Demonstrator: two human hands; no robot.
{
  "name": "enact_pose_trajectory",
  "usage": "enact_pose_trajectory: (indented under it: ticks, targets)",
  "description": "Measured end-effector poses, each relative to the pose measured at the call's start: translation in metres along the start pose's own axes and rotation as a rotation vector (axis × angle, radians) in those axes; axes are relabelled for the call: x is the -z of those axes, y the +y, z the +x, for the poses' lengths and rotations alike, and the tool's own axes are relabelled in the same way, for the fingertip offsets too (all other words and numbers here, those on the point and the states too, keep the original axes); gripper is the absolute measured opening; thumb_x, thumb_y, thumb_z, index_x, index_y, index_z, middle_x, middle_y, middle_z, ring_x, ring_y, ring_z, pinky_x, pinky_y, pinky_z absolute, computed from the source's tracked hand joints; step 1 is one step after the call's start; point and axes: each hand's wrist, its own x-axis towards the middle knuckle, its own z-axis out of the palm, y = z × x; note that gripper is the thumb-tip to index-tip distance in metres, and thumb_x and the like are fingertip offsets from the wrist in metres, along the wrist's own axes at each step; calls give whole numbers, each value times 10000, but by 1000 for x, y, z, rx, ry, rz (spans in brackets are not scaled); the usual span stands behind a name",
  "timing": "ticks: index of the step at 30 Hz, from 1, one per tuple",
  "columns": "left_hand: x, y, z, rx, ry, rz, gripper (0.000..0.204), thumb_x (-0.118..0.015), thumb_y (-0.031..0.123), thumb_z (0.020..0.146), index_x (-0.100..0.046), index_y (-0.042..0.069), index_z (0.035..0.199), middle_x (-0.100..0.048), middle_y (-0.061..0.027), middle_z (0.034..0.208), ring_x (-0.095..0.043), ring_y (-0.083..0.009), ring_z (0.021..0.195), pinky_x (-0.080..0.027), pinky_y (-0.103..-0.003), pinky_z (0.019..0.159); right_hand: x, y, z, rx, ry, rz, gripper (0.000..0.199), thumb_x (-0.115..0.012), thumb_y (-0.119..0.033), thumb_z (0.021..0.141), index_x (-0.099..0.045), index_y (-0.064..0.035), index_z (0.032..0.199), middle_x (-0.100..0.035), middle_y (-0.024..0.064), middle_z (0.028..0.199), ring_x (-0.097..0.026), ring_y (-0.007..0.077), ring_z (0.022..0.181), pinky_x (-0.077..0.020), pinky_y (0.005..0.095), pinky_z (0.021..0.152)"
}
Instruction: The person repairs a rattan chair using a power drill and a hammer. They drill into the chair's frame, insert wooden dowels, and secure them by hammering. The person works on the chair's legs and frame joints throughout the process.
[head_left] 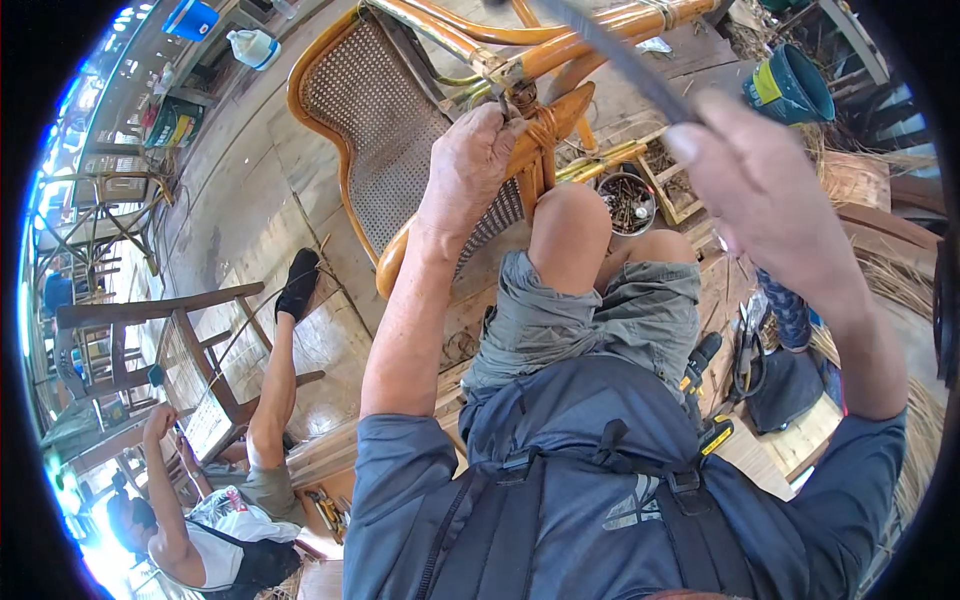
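My left hand (470,165) is closed at a joint of a rattan chair (540,145). A small dark metal piece (504,106) sticks up between its thumb and fingers; its kind is hard to tell. The chair has glossy orange-brown poles, strip bindings at the joint, and a woven cane panel (375,125). My right hand (765,190), blurred, is raised to the right and wrapped round the long dark handle of a hammer (625,55). The handle slants up over the chair, and its head is mostly cut off at the top edge.
Right of my knees stands a bowl of small metal parts (627,203). Farther right are a green bucket (790,88), tools and fibre bundles (895,290). Another person (215,530) works at the lower left beside a wooden chair frame (180,320), one leg stretched out.
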Motion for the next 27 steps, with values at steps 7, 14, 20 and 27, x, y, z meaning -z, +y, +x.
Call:
enact_pose_trajectory:
  ticks: [7, 14, 20, 27]
  targets:
    - [4, 7, 0, 8, -7, -115, 169, -579, 178, 892, -596, 19, 946, -629, -136, 781, -621, -199, 713, -485, -301, 671, -5, 16, 10, -42, -166, -228, 287, -453, -271, 946, -498, 11, 915, -428, 84, 593, -461, 156, 505, -366, 343, 492]
    - [4, 12, 2, 36, -3, -143, 182, -591, 181, 868, -546, 7, 841, -573, -173, 780, -572, -358, 744, -466, -371, 647, -13, 3, 11, 300, 206, -72, 316, -444, -320, 962, -517, -19, 893, -415, -1, 588, -395, 59, 445, -348, 230, 447]
    - [3, 9, 0, 47, 9, -138, 195, -598, 182, 869, -537, 4, 819, -554, -172, 746, -553, -352, 700, -461, -364, 625, -9, 11, 8, 94, 42, -95, 333, -457, -313, 957, -487, 1, 849, -412, 56, 579, -432, 111, 498, -361, 307, 488]
    - [1, 8, 0, 35, 8, -157, 204, -607, 185, 870, -547, -4, 820, -548, -160, 719, -540, -328, 661, -455, -349, 607, -8, 20, 15, -54, -136, -207, 307, -459, -290, 951, -487, 0, 855, -388, 86, 590, -382, 150, 558, -367, 349, 537]
